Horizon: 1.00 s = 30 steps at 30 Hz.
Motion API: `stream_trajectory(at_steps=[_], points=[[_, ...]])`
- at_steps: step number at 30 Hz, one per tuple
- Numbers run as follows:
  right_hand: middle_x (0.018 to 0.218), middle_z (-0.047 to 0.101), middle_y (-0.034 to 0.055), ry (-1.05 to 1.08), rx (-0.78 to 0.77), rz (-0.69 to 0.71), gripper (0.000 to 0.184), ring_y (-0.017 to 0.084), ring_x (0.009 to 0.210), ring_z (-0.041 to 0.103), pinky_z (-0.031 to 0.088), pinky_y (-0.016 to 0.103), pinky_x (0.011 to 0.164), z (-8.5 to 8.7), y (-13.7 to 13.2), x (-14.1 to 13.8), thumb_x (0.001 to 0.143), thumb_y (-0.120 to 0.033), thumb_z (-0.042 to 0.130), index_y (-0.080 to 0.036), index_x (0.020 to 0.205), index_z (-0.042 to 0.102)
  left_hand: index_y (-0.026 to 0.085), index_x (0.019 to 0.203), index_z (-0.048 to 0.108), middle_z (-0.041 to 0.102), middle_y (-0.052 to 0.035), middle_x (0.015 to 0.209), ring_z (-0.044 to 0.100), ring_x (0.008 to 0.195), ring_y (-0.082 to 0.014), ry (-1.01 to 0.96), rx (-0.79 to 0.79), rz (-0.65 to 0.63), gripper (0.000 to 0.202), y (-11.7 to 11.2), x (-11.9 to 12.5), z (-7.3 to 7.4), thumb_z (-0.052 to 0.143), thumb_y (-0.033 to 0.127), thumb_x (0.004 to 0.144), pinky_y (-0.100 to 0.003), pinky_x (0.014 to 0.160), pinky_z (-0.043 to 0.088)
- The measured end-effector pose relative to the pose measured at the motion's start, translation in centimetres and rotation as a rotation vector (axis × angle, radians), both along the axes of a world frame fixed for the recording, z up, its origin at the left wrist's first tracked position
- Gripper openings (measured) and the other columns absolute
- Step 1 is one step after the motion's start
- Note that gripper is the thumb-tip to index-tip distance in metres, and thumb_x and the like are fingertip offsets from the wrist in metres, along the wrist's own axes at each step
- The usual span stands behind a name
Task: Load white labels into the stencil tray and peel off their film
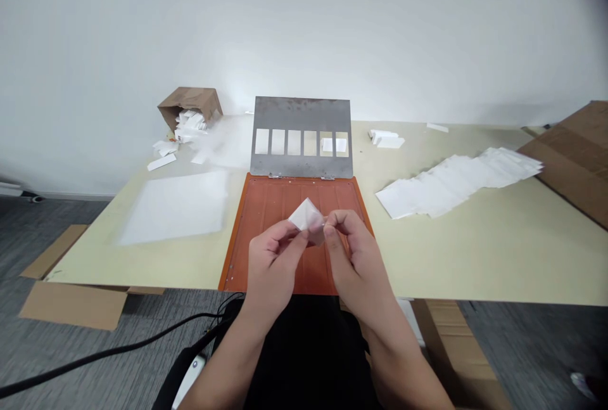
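A small white square (304, 215), thin and partly see-through like a little bag or film, is tilted corner-up between my hands. My left hand (274, 255) pinches its lower left side between thumb and fingers. At its right edge, my right hand (354, 248) has thumb and forefinger pressed together on a corner or flap. Below both hands lies a red-brown board (266, 201) with grooves. Hinged to its far edge, a grey metal plate (304, 112) stands raised, with a row of several rectangular cut-outs. White pieces show in the two rightmost cut-outs.
A long overlapped row of white sheets (441, 188) lies right, before a cardboard box (574, 156). White strips (386, 139) lie behind it. On the left are a translucent sheet stack (175, 207) and a tipped carton (206, 96) spilling white scraps. A black cable (142, 343) hangs below the table.
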State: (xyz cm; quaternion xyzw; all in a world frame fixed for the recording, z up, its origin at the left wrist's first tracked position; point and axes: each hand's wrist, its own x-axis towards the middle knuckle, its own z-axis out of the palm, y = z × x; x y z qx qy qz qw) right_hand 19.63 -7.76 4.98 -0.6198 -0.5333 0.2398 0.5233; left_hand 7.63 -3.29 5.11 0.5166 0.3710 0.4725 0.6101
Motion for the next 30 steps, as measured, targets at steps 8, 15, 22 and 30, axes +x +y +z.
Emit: stream_trajectory(at_steps=[8,15,22,30], points=[[0.088,0.062,0.0009,-0.050,0.036,-0.059,0.010,0.018,0.084,0.057,0.045,0.036,0.077,-0.3,0.3,-0.2,0.099,-0.029,0.044,-0.025,0.093,0.051,0.020,0.087,0.078,0.077,-0.0001,0.079,0.071,0.073,-0.0153,-0.002,0.013,0.024,0.012,0.0,0.3,-0.2,0.066,0.021,0.084,-0.027,0.076,0.060],[0.088,0.055,0.0027,-0.263,0.142,-0.163,0.011,0.017,0.083,0.052,0.043,0.033,0.075,0.1,0.7,-0.4,0.096,-0.019,0.042,-0.023,0.086,0.048,0.019,0.084,0.076,0.076,-0.0006,0.078,0.071,0.073,-0.0155,0.056,0.053,0.077,0.012,-0.1,0.4,-0.4,0.064,0.021,0.083,-0.025,0.072,0.058],[0.092,0.054,0.0047,-0.319,0.150,-0.214,0.009,0.019,0.087,0.051,0.043,0.036,0.076,0.0,1.0,-0.7,0.093,-0.018,0.044,-0.024,0.088,0.047,0.018,0.077,0.071,0.073,-0.0014,0.074,0.068,0.068,-0.0152,0.089,0.051,0.101,0.009,-0.3,0.5,-0.2,0.064,0.023,0.081,-0.024,0.062,0.054],[0.092,0.061,0.0037,-0.213,0.127,-0.270,0.004,0.018,0.082,0.056,0.046,0.035,0.074,-0.3,1.0,-0.2,0.093,-0.024,0.048,-0.024,0.091,0.051,0.018,0.070,0.067,0.069,0.0009,0.067,0.064,0.063,-0.0127,0.089,0.049,0.137,0.010,-0.4,0.5,-0.2,0.066,0.023,0.078,-0.022,0.064,0.054]])
